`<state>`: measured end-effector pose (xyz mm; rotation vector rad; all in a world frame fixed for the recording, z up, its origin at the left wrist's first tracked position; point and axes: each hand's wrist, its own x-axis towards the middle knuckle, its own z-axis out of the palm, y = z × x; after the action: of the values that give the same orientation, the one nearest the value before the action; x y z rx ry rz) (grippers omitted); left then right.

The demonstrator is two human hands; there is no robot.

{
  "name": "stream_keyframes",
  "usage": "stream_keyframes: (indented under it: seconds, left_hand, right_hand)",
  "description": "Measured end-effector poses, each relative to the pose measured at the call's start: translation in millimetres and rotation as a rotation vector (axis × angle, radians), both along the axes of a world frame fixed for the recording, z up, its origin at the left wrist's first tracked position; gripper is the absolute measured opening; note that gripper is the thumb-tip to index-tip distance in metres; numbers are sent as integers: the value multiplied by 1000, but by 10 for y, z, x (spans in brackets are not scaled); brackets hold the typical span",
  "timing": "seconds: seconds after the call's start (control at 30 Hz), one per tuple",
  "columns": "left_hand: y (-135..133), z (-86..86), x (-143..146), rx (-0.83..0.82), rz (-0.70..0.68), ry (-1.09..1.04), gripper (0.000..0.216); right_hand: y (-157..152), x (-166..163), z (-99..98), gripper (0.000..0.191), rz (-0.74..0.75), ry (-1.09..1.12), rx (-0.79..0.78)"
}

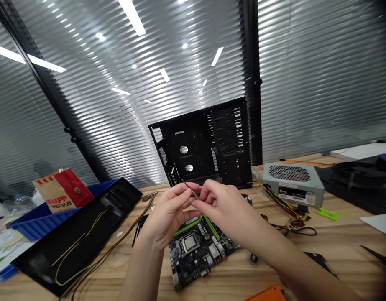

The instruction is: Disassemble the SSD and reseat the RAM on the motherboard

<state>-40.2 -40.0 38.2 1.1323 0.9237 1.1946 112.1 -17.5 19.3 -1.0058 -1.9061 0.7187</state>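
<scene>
My left hand and my right hand meet in the middle, fingertips close together above the motherboard. Between them they pinch a thin dark strip, whose exact kind is too small to make out. Below lies the motherboard on the table, with a silver processor in its socket and green slots towards the far side. My hands and forearms hide part of the board.
Behind stands a black computer case. A long black panel with cables lies left, before a blue bin with a paper bag. On the right are a grey power supply, a black fan and an orange object.
</scene>
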Motion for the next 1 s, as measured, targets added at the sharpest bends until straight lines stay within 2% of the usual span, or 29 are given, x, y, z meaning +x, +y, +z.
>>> stream_keyframes:
  seconds: [0.33, 0.53, 0.77, 1.0]
  left_hand:
    - [29, -54, 19, -1, -57, -43, 14]
    - [56, -59, 40, 58, -52, -13, 16]
    - [32, -74, 116, 120, 68, 26, 16]
    - [41, -97, 238, 78, 215, -126, 18]
  right_hand:
    - [23, 86, 13, 19, 45, 5, 18]
    - [37, 162, 5, 12, 117, 29, 29]
    - [58, 169, -13, 9, 86, -33, 86]
    - [68, 226, 67, 11, 32, 31, 127]
